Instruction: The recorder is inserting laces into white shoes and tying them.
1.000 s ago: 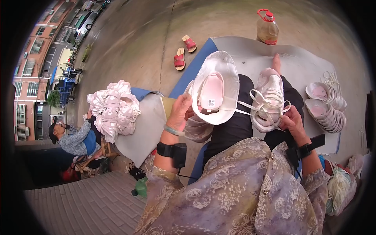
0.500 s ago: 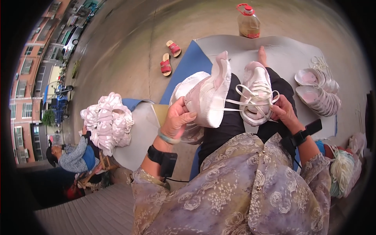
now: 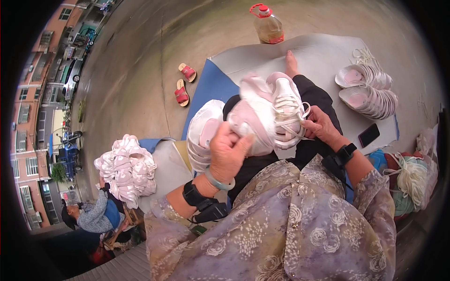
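Note:
My left hand point(image 3: 227, 152) is closed on a white and pink shoe upper point(image 3: 253, 119), smeared by motion, above my lap. Directly beside it, on my lap, rests a white and pink sneaker upper point(image 3: 287, 105) with cream laces threaded through its eyelets. At that upper's right edge, my right hand point(image 3: 324, 125) pinches the shoelace point(image 3: 305, 112), whose loop stands out by the fingers. Left of my knee sits a stack of similar uppers point(image 3: 199, 136), partly behind my left hand. Both wrists wear black strapped devices.
Nested uppers point(image 3: 368, 98) lie on the grey sheet point(image 3: 323, 47) at right, near a black phone point(image 3: 369, 136). A bundle of cream laces point(image 3: 412, 180) is at lower right. Left are heaped uppers point(image 3: 125, 168) and another person point(image 3: 98, 213). Red sandals point(image 3: 182, 92) and an oil bottle point(image 3: 269, 30) stand beyond.
The upper in my left hand has swung right, against the laced one, and its lace no longer stretches across between my hands. My right hand stays at the lace. The whole view has shifted.

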Motion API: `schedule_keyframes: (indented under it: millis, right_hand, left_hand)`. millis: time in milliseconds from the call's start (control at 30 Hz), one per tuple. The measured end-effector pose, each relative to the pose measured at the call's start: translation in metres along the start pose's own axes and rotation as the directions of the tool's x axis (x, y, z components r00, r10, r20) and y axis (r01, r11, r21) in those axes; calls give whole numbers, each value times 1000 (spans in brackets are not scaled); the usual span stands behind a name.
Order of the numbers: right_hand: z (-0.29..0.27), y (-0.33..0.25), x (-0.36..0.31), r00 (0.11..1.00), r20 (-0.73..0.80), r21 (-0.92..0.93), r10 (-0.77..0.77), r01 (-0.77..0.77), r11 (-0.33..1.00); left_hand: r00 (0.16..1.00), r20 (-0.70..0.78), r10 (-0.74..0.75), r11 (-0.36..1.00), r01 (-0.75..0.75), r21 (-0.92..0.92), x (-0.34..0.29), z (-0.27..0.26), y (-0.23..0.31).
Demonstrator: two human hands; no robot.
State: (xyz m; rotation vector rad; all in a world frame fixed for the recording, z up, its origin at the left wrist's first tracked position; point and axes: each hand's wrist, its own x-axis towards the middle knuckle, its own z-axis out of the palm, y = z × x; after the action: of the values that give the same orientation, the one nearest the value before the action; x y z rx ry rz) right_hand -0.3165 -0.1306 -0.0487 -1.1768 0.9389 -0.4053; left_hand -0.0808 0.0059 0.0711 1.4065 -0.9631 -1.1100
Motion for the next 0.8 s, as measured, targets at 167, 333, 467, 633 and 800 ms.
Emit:
schedule_keyframes:
  millis: [167, 333, 467, 633, 800]
  right_hand:
    - [-2, 2, 5, 999, 35, -76, -4, 6, 997]
    - [-4, 12, 5, 999, 43, -33, -32, 33, 999]
    - [-1, 5, -4, 994, -37, -90, -100, 97, 991]
    - [-2, -15, -20, 952, -164, -303, -258, 200, 932]
    - [27, -48, -33, 969, -75, -603, -235, 143, 784]
  left_hand:
    - [997, 12, 70, 997, -70, 41, 2, 7, -11]
    - [889, 458, 5, 899, -204, 386, 22, 32, -38]
    - [800, 599, -37, 651, -435, 621, 38, 41, -32]
    - [758, 651, -39, 561, -523, 642, 46, 53, -37]
    - [709, 705, -20, 582, -565, 585, 45, 45, -41]
